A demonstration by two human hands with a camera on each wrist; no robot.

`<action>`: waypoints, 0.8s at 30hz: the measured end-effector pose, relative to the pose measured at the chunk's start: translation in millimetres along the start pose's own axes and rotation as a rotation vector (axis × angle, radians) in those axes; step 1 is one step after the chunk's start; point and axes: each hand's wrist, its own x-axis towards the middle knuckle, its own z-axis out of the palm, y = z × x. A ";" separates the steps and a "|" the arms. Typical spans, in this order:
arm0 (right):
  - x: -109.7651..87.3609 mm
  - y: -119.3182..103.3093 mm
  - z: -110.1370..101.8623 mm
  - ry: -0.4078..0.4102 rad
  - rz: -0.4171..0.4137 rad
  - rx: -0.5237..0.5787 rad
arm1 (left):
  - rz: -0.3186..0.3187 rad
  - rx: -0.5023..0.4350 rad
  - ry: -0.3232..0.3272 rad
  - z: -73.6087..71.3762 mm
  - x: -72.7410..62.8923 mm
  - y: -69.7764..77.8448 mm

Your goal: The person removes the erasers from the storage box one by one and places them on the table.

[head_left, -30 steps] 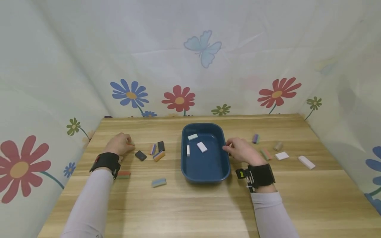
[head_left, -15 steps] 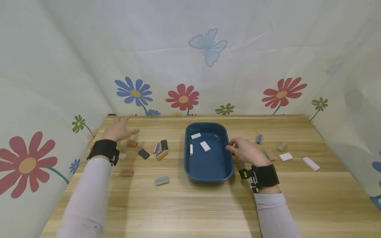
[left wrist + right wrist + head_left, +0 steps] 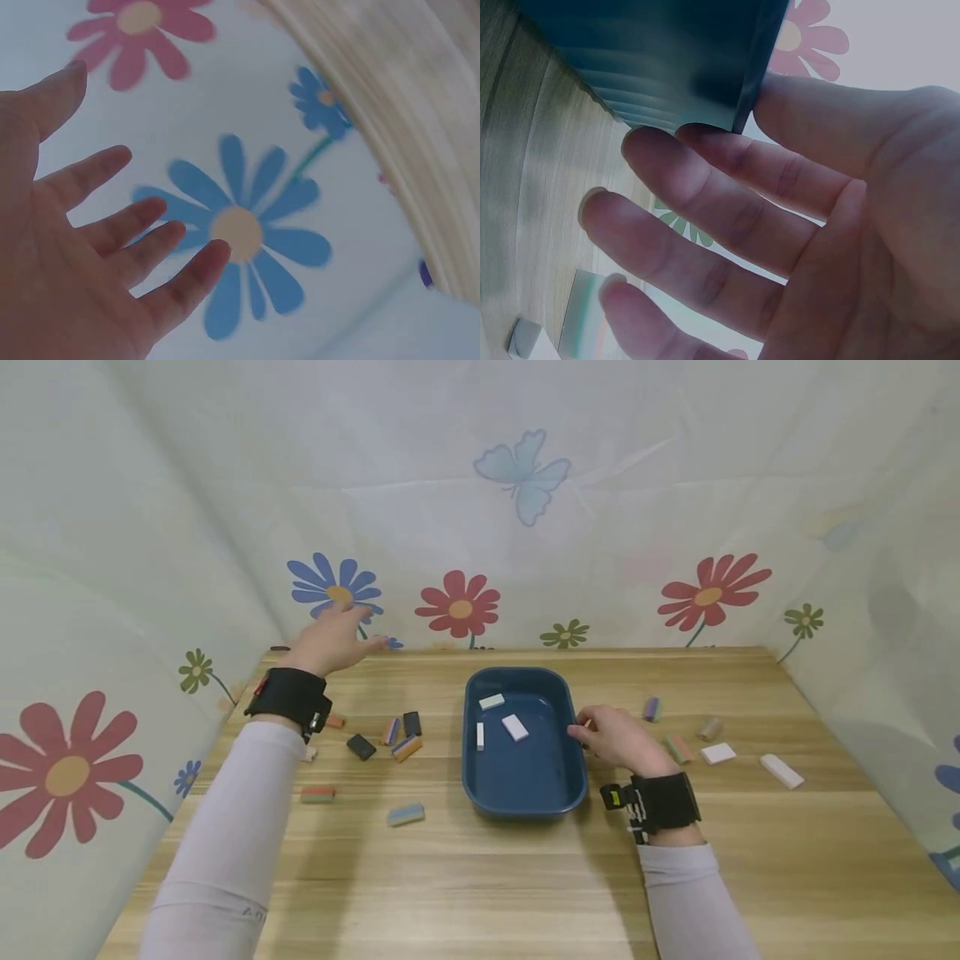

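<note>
My left hand (image 3: 333, 639) is raised above the far left of the table, palm showing and fingers spread in the left wrist view, with nothing in it. Below it, partly behind the wristband, lies a small orange block (image 3: 335, 721). My right hand (image 3: 618, 739) pinches the right rim of a dark blue plastic tub (image 3: 525, 785) between thumb and index finger; its other fingers extend along the outside wall. Inside the tub, toward the back, are a white block (image 3: 515, 727), a pale greenish block (image 3: 492, 702) and a narrow white block (image 3: 480, 737).
Left of the tub lie black blocks (image 3: 362, 747), striped orange blocks (image 3: 407, 748), a red-green block (image 3: 318, 794) and a blue-grey block (image 3: 406, 814). To the right are a purple block (image 3: 652, 708), a tan piece (image 3: 710, 728) and white blocks (image 3: 782, 771). A flowered curtain (image 3: 615, 510) encloses the table.
My left hand has let go of the small orange block, opened its fingers and risen up and away toward the curtain. My right hand has kept its grip on the tub's rim.
</note>
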 end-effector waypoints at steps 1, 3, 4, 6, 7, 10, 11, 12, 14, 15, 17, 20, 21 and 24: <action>0.1 0.0 -0.2 0.002 0.000 0.000 | 0.012 -0.008 -0.001 0.6 2.8 7.3; 0.1 0.2 -0.3 0.004 -0.004 -0.003 | 0.044 -0.021 0.000 1.7 8.3 23.0; 0.1 0.4 -0.2 0.006 -0.002 -0.004 | 0.058 -0.024 0.001 2.2 10.7 31.3; 0.3 1.3 0.1 0.010 -0.001 -0.010 | 0.082 -0.011 0.002 3.8 16.0 47.6; 0.3 1.8 0.2 0.011 -0.003 -0.012 | 0.092 -0.009 -0.002 4.7 18.3 55.7; 0.2 3.3 1.1 0.015 0.005 -0.017 | 0.132 -0.001 -0.018 9.8 25.8 77.1; 0.0 3.6 1.4 0.018 0.005 -0.018 | 0.148 0.000 -0.025 12.1 28.4 83.1; 0.0 3.7 1.6 0.022 0.002 -0.019 | 0.163 -0.007 -0.035 14.4 30.8 88.8; 0.2 3.8 2.0 0.029 -0.003 -0.022 | 0.191 -0.011 -0.049 19.6 34.8 99.2; 0.5 3.8 2.2 0.033 -0.006 -0.022 | 0.202 -0.015 -0.056 22.8 36.6 104.0; 0.7 3.1 2.4 0.034 -0.005 -0.019 | 0.212 -0.013 -0.075 30.0 38.8 113.6; 0.8 2.5 2.7 0.032 0.004 -0.010 | 0.234 -0.003 -0.113 44.6 41.4 127.3; 0.7 2.3 2.7 0.032 0.007 -0.007 | 0.238 -0.003 -0.128 50.3 41.9 131.5; 0.3 1.8 1.9 0.036 0.005 -0.002 | 0.260 0.010 -0.173 68.5 44.2 142.8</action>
